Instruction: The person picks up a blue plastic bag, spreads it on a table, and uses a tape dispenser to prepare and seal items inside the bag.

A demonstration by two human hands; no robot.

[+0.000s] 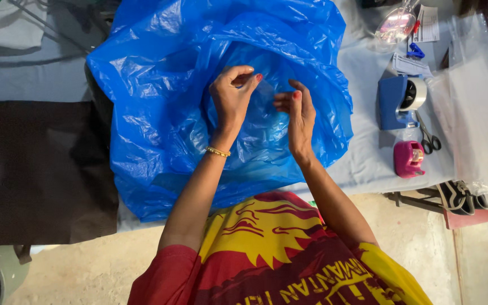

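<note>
My left hand (231, 93) and right hand (299, 113), both raised, fingertips pinched on one clear film (266, 93) stretched crosswise between them, left slightly farther out | one blue bag (159, 85) spread on the table (362, 164) just beyond | right, well apart: two tape dispensers, pink (409, 158) and blue (400, 100); one scissors (428, 137)

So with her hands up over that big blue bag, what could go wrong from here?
The left hand and right hand seem to pinch a thin clear film above the open blue plastic bag; it might slip and drop inside, where it would be hard to spot. The bag hangs past the table edge and could slide off. The scissors lie near the right elbow's path.
</note>
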